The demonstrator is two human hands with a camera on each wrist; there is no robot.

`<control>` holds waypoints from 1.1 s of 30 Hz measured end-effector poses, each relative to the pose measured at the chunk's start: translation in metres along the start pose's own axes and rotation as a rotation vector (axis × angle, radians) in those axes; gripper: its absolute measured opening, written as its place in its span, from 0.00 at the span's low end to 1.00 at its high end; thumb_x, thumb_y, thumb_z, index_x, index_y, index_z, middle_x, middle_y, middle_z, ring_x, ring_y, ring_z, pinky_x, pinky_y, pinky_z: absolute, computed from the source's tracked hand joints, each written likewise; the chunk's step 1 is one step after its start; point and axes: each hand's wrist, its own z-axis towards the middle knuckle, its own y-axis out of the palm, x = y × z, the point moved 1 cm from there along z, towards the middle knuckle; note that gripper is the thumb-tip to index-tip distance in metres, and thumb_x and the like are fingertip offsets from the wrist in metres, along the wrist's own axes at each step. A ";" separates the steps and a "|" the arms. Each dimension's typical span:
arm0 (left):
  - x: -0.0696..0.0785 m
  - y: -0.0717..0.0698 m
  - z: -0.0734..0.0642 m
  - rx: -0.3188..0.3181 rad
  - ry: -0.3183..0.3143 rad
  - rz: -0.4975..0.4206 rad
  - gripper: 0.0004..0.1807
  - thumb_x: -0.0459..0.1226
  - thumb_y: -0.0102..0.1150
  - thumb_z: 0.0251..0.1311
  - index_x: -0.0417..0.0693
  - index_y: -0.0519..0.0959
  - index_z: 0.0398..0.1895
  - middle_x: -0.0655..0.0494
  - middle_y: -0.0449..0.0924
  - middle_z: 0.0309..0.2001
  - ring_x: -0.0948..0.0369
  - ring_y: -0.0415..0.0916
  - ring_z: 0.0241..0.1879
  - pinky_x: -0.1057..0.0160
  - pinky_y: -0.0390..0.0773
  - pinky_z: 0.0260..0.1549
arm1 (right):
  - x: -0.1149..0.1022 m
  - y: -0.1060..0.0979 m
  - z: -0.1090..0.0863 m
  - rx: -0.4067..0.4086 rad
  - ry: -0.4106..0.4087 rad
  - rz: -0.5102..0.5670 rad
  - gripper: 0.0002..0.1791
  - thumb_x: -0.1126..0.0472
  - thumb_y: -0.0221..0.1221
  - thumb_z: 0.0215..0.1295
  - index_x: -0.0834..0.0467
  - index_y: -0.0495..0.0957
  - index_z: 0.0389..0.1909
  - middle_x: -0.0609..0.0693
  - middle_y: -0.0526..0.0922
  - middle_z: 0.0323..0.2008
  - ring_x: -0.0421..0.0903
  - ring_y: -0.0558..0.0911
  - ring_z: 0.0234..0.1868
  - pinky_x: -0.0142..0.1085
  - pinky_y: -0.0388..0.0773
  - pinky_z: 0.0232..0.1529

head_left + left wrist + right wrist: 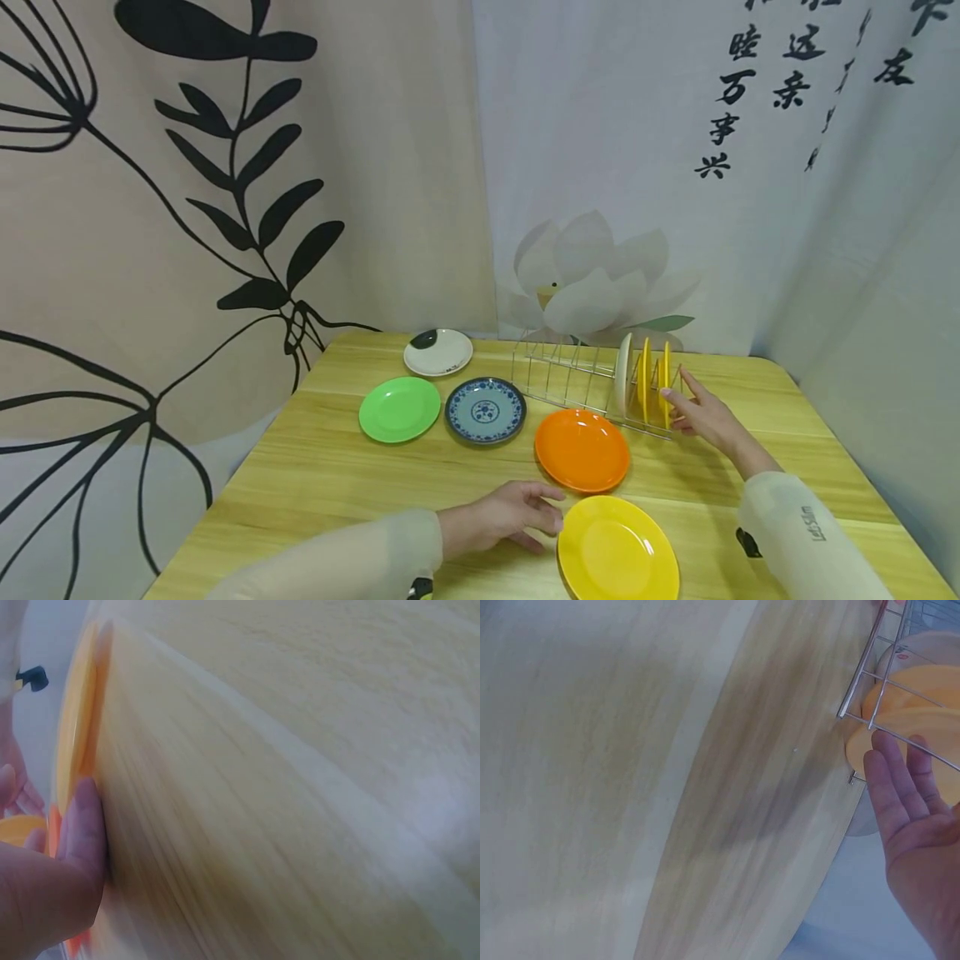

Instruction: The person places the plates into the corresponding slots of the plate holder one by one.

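Note:
My left hand (510, 515) is beside the yellow plate (618, 548) on the table, loosely bent fingers right at its left rim. In the left wrist view, a finger (88, 817) overlaps the plate's edge (77, 712). My right hand (705, 417) is at the right end of the wire dish rack (562, 367), fingers extended. Its fingertips are close to the outermost upright yellow plate (664, 387). Another yellow plate (643, 379) and a white plate (622, 375) stand in the rack. In the right wrist view, the fingers (891, 787) overlap the rack's end wires (915, 742).
An orange plate (582, 450) lies between the yellow plate and the rack. Further left are a blue patterned plate (485, 411), a green plate (400, 410) and a white plate with a black patch (442, 354). A curtain (405, 208) hangs behind the wooden table (315, 483).

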 end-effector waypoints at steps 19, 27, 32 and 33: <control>-0.001 0.010 0.009 0.061 -0.044 0.080 0.19 0.26 0.65 0.59 0.45 0.79 0.54 0.52 0.79 0.40 0.59 0.80 0.35 0.57 0.86 0.33 | 0.002 0.000 -0.002 -0.001 0.003 -0.008 0.49 0.35 0.46 0.74 0.54 0.29 0.79 0.68 0.80 0.48 0.60 0.84 0.45 0.51 0.83 0.47; 0.003 0.014 0.007 0.068 -0.039 0.011 0.20 0.23 0.63 0.59 0.39 0.79 0.56 0.50 0.77 0.40 0.60 0.77 0.35 0.55 0.86 0.39 | 0.001 -0.001 -0.001 -0.007 -0.001 -0.006 0.50 0.35 0.46 0.73 0.53 0.28 0.79 0.68 0.80 0.49 0.60 0.84 0.46 0.52 0.82 0.48; 0.004 0.019 0.009 0.053 -0.033 -0.005 0.21 0.21 0.62 0.57 0.40 0.82 0.54 0.51 0.78 0.39 0.61 0.77 0.36 0.57 0.85 0.40 | 0.000 -0.001 -0.001 -0.008 0.000 -0.004 0.50 0.35 0.46 0.73 0.53 0.29 0.79 0.68 0.80 0.49 0.61 0.84 0.46 0.52 0.82 0.49; 0.003 0.019 0.010 0.048 -0.025 -0.009 0.21 0.20 0.62 0.57 0.39 0.82 0.54 0.51 0.78 0.39 0.61 0.78 0.35 0.58 0.85 0.40 | 0.000 -0.001 -0.001 -0.007 0.000 -0.003 0.50 0.35 0.46 0.73 0.53 0.29 0.79 0.68 0.80 0.48 0.61 0.84 0.46 0.52 0.82 0.49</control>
